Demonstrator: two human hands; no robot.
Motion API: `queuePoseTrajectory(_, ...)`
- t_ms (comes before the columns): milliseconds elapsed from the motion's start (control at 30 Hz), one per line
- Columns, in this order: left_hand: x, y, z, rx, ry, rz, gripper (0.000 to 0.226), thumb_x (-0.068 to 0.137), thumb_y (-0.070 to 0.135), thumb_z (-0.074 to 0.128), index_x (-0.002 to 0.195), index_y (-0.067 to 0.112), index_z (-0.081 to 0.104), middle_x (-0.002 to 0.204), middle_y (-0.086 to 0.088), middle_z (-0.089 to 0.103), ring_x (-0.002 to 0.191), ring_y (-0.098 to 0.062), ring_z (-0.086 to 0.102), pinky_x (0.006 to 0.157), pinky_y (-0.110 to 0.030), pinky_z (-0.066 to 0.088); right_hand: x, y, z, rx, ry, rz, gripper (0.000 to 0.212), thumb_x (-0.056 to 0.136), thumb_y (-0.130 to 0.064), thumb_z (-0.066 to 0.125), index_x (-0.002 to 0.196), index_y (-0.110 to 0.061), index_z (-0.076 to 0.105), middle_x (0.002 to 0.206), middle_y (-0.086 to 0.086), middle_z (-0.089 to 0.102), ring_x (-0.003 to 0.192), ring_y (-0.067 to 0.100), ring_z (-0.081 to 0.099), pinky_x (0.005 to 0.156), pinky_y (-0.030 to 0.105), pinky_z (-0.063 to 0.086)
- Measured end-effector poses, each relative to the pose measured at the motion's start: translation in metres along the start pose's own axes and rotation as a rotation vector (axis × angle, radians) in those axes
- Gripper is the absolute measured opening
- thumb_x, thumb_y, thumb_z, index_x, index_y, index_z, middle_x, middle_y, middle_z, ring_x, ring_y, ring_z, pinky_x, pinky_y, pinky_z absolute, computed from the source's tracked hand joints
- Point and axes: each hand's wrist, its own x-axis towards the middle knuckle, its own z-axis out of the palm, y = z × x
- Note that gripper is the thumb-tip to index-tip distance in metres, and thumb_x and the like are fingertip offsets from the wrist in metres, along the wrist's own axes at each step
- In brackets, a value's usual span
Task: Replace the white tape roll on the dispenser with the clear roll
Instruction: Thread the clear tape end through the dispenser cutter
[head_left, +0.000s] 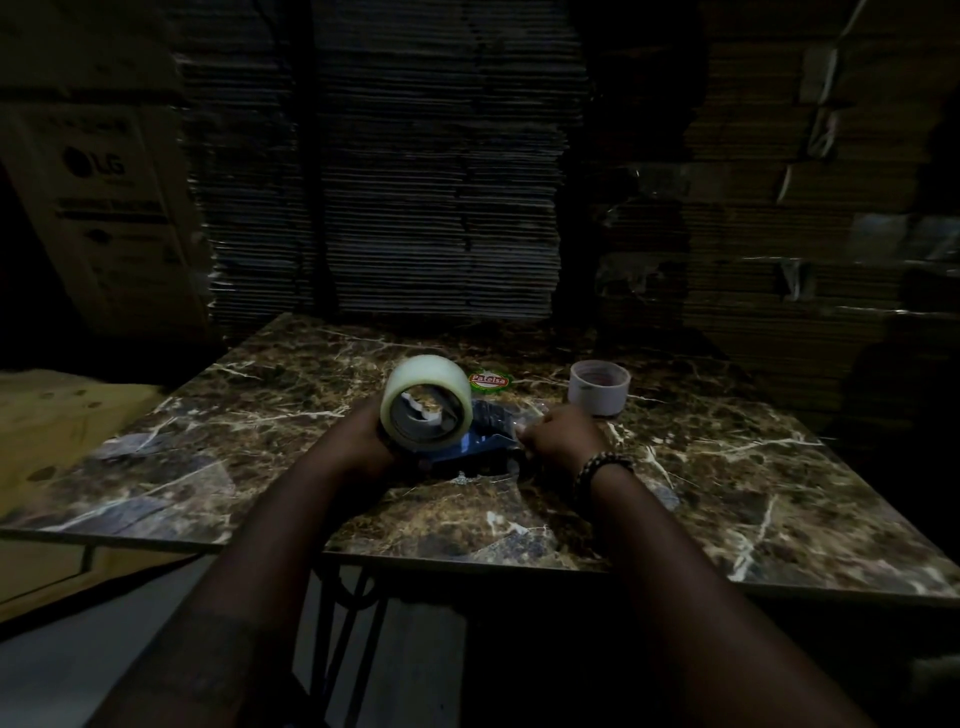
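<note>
Stacks of flattened brown cardboard (441, 182) are filling the wall ahead of you, with one printed carton (104, 208) standing at the left. One dark veined marble counter (753, 467) is carrying everything. Your two hands are meeting at its middle. The left hand (358, 441) is gripping the one clear tape roll (415, 376), which is sitting on the one blue tape dispenser (478, 449). The right hand (558, 434) is curling at the dispenser's front end, its hold hidden from you. One white tape roll (597, 397) is standing apart at the right, unobstructed. One red-and-green oval sticker (490, 380) is lying just behind the dispenser.
</note>
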Motion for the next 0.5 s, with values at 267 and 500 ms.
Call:
queuePoseTrajectory(267, -0.0031, 0.0031, 0.0036, -0.028, 0.012, 0.035, 0.068, 0.069, -0.014, 0.091, 0.119, 0.027, 0.072, 0.116, -0.002, 0.079, 0.106, -0.019, 0.076, 0.073, -0.037, 0.067, 0.0044, -0.0032, 0.0035, -0.122, 0.001, 0.000, 0.027, 0.092, -0.031, 0.069, 0.082, -0.006, 0.067, 0.091, 0.015, 0.071, 0.079, 0.027, 0.065, 0.063, 0.029, 0.045)
queuePoseTrajectory(500, -0.0024, 0.0037, 0.0024, 0.023, 0.025, 0.036, 0.069, 0.067, -0.010, 0.095, 0.125, 0.020, 0.074, 0.116, -0.004, 0.081, 0.105, -0.020, 0.078, 0.073, -0.035, 0.067, 0.0082, -0.0017, 0.0055, -0.176, -0.010, -0.013, 0.035, 0.093, -0.031, 0.068, 0.067, -0.008, 0.060, 0.070, 0.010, 0.061, 0.065, 0.025, 0.058, 0.057, 0.027, 0.039)
